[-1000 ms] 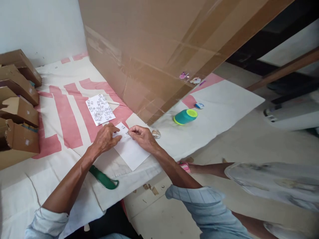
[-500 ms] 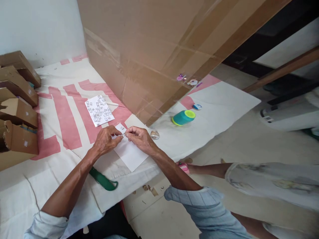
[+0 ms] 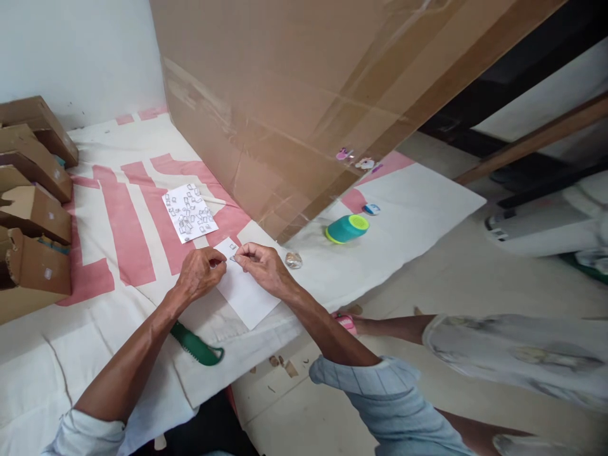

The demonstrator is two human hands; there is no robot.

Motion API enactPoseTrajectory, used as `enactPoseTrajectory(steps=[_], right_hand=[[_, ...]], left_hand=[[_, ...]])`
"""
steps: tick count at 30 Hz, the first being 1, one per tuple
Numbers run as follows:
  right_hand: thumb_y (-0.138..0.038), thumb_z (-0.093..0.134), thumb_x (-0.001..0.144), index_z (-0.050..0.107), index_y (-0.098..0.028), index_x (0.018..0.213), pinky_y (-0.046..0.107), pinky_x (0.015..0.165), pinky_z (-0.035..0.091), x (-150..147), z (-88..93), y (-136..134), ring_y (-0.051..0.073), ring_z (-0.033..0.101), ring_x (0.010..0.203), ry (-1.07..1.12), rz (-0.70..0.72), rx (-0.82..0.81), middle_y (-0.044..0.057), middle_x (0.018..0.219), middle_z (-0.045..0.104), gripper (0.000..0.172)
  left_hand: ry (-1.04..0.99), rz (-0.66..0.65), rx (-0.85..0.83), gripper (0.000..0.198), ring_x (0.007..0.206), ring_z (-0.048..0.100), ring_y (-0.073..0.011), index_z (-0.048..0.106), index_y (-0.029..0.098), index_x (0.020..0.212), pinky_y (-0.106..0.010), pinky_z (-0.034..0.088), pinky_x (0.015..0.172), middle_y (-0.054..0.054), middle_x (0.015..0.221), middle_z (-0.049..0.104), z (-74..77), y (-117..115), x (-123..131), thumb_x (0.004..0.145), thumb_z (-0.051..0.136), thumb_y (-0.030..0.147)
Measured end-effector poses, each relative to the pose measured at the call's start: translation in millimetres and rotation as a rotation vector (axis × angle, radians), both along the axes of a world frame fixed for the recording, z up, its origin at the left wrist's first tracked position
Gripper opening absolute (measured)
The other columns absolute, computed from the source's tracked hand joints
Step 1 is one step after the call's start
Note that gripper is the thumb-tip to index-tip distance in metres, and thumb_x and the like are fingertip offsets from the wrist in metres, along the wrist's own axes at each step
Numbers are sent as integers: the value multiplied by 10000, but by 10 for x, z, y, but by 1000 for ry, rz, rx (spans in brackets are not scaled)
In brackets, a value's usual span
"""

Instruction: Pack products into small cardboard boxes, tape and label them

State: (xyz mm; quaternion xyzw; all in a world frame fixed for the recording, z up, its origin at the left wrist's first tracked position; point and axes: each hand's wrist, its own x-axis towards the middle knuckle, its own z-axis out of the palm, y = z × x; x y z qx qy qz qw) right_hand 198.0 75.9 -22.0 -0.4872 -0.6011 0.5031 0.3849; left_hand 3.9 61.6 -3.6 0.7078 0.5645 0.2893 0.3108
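A white sheet of paper [image 3: 249, 297] lies under my hands, with one small dark-outlined rectangle [image 3: 232, 246] near its far end. My right hand [image 3: 263, 266] is closed in a pinch over the sheet, and a small greyish piece [image 3: 232, 258] shows at its fingertips. To its left, my left hand [image 3: 202, 273] is also closed, thumb against fingers; whatever it may hold is too small to make out. Just beyond lies a second white sheet [image 3: 190, 212] bearing many small scattered dark-outlined rectangles.
A green-handled tool [image 3: 197, 345] lies near my left forearm. On the right are a clear-wrapped brown lump [image 3: 293, 259], a teal-and-yellow cylinder [image 3: 346, 228] and a blue-white item [image 3: 372, 208]. Cardboard boxes [image 3: 35, 259] line the left; a large carton [image 3: 266, 114] stands behind. A person's leg [image 3: 394, 327] is at right.
My hands have drawn slightly apart; their fingertips were together around a small piece, and now a gap separates them. The view has shifted slightly.
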Motion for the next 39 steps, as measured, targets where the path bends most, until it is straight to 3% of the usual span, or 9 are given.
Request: enactPoseTrajectory(steps=[8,17,26,32,39], right_hand=[[-557,676,741,640,-211,739,268,543,399,-104,-137,206,140,467,595,-39,-82,-32,-10,633,569,347],[-444,589,733,566,-220,633,261,548,349,-283,-314,323,137,464,586,-237,-161,-19,-20,591,540,247],[-352,618,761,635,-224,674,282,608,380,-299,-405,291,168,560,636,-472,-203,-38,-6,658,659,155],[-319,625,854,678,-225,841,284,652,413,-266,-511,205,162,553,611,-635,-194,185,-15,672,664,109],[-253,515,1017,757,-205,863,296,661,394,-242,-674,49,188,633,725,-913,-130,532,73,827,764,291]], left_hand=[[-88,124,-5,192,723,712,-190,817,191,858,-305,579,715,-38,826,803,-6,-101,-288,801,639,147],[-177,210,-28,183,671,655,-159,806,209,819,-273,512,625,-6,789,773,36,-209,-515,810,624,194],[-237,224,-24,165,704,678,-167,797,200,814,-292,549,690,-21,822,790,-47,-225,-588,818,632,194],[-276,221,-27,161,682,673,-160,789,200,793,-288,533,657,-19,805,789,-104,-219,-616,812,631,176],[-308,222,-5,166,730,685,-166,803,201,831,-304,555,720,-34,854,802,-143,-174,-653,823,638,191]])
